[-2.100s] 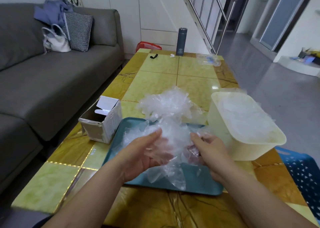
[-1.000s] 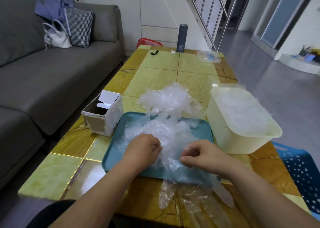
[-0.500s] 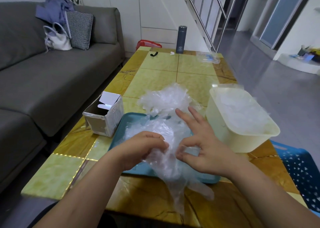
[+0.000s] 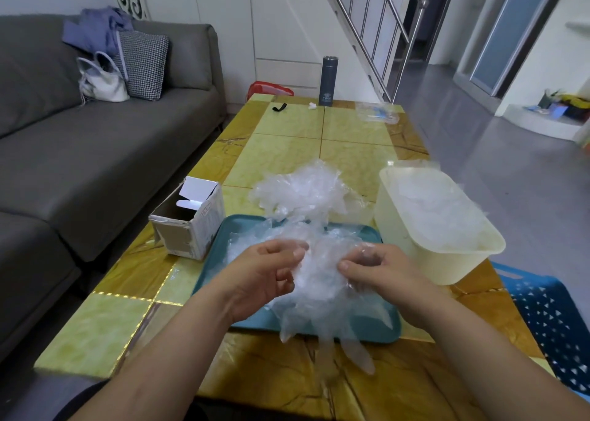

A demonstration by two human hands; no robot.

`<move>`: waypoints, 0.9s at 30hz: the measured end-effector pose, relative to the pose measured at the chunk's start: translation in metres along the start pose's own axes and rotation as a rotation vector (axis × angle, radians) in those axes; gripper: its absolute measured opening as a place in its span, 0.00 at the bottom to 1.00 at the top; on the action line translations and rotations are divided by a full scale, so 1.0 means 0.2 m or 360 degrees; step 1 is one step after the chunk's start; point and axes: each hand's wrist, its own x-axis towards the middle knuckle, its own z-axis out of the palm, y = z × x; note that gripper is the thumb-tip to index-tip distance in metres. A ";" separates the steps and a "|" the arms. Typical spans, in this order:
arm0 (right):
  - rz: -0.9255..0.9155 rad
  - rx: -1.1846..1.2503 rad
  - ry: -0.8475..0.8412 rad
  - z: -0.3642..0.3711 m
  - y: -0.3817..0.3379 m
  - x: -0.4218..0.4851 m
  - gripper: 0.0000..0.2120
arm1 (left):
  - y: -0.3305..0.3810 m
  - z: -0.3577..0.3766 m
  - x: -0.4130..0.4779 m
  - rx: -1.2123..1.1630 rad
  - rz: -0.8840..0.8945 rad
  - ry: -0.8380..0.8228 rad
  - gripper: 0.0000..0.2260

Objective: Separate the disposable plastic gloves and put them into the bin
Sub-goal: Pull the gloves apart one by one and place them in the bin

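A clump of clear plastic gloves (image 4: 319, 280) hangs between my hands above the teal tray (image 4: 380, 328), its loose fingers trailing over the tray's near edge. My left hand (image 4: 268, 273) pinches the clump's left side. My right hand (image 4: 373, 270) pinches its right side with curled fingers. A second heap of gloves (image 4: 303, 194) lies on the table just beyond the tray. The cream plastic bin (image 4: 447, 257) stands to the right of the tray with gloves inside it.
An opened cardboard box (image 4: 188, 226) sits left of the tray. A dark flask (image 4: 328, 80) and a clear packet (image 4: 376, 114) stand at the table's far end. A grey sofa (image 4: 95, 152) runs along the left, a blue perforated basket (image 4: 555, 331) at right.
My right hand's fingers were spread over the clump half a second ago; they have curled in and now pinch it. Both hands have lifted the clump a little.
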 end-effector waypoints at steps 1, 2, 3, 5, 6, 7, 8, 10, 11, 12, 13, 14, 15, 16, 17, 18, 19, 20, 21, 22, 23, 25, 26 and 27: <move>0.0011 0.0002 -0.0023 -0.01 -0.01 0.00 0.05 | -0.01 0.01 0.01 -0.0061 0.0026 0.0031 0.20; 0.0014 -0.0034 -0.0038 -0.02 0.00 -0.01 0.04 | -0.01 0.01 0.01 -0.0136 0.0051 0.0046 0.16; 0.0011 -0.0085 -0.0017 -0.05 -0.01 -0.02 0.04 | 0.00 0.02 0.01 -0.0190 0.0068 0.0036 0.13; 0.0015 -0.0110 0.0091 -0.12 -0.03 -0.03 0.03 | 0.03 0.04 0.00 -0.0289 0.0097 0.0034 0.08; 0.0014 -0.0054 0.0164 -0.17 -0.05 -0.03 0.03 | 0.04 0.03 0.00 -0.0327 0.0105 0.0062 0.07; 0.0008 0.0021 0.0242 -0.22 -0.07 -0.02 0.04 | 0.05 0.03 0.00 -0.0336 0.0098 0.0091 0.07; -0.0015 0.0068 0.0331 -0.29 -0.10 -0.02 0.04 | 0.06 0.05 0.01 -0.0312 0.0069 0.0123 0.07; -0.0046 0.0064 0.0455 -0.40 -0.14 0.02 0.04 | 0.08 0.10 0.04 -0.0207 -0.0002 0.0181 0.06; -0.0048 0.0056 0.0465 -0.43 -0.17 0.04 0.05 | 0.09 0.12 0.05 -0.0152 -0.0013 0.0200 0.05; -0.0035 0.0065 0.0474 -0.50 -0.19 0.05 0.05 | 0.11 0.18 0.07 -0.0085 -0.0009 0.0207 0.05; -0.0019 0.0078 0.0479 -0.55 -0.21 0.07 0.06 | 0.13 0.22 0.08 -0.0013 0.0003 0.0216 0.06; 0.0001 0.0070 0.0495 -0.61 -0.23 0.10 0.06 | 0.15 0.26 0.10 0.0066 0.0021 0.0215 0.08; 0.0016 0.0014 0.0516 -0.66 -0.24 0.13 0.06 | 0.17 0.31 0.11 0.0122 0.0026 0.0205 0.08; 0.0026 -0.0088 0.0538 -0.73 -0.24 0.16 0.05 | 0.19 0.35 0.13 0.0151 0.0018 0.0181 0.09; 0.0032 -0.0202 0.0547 -0.79 -0.23 0.21 0.05 | 0.21 0.39 0.14 0.0162 -0.0003 0.0137 0.09; 0.0042 -0.0314 0.0550 -0.85 -0.22 0.25 0.05 | 0.22 0.41 0.15 0.0169 -0.0025 0.0085 0.09; 0.0062 -0.0414 0.0565 -0.91 -0.20 0.30 0.06 | 0.25 0.45 0.16 0.0164 -0.0048 0.0023 0.09; 0.0083 -0.0503 0.0589 -0.94 -0.18 0.34 0.06 | 0.27 0.47 0.16 0.0147 -0.0071 -0.0029 0.09; 0.0094 -0.0593 0.0625 -0.96 -0.15 0.38 0.06 | 0.29 0.50 0.18 0.0129 -0.0093 -0.0077 0.10; 0.0095 -0.0679 0.0671 -0.97 -0.13 0.42 0.07 | 0.31 0.52 0.19 0.0124 -0.0105 -0.0122 0.11; 0.0091 -0.0750 0.0721 -0.98 -0.10 0.46 0.07 | 0.33 0.54 0.20 0.0116 -0.0109 -0.0165 0.10; 0.0079 -0.0778 0.0759 -0.96 -0.02 0.54 0.08 | 0.34 0.57 0.22 0.0108 -0.0083 -0.0215 0.06; 0.0080 -0.0762 0.0735 -0.94 0.02 0.58 0.08 | 0.33 0.58 0.23 0.0135 -0.0050 -0.0203 0.05; 0.0093 -0.0785 0.0694 -0.93 0.06 0.60 0.10 | 0.32 0.57 0.23 0.0205 -0.0016 -0.0160 0.04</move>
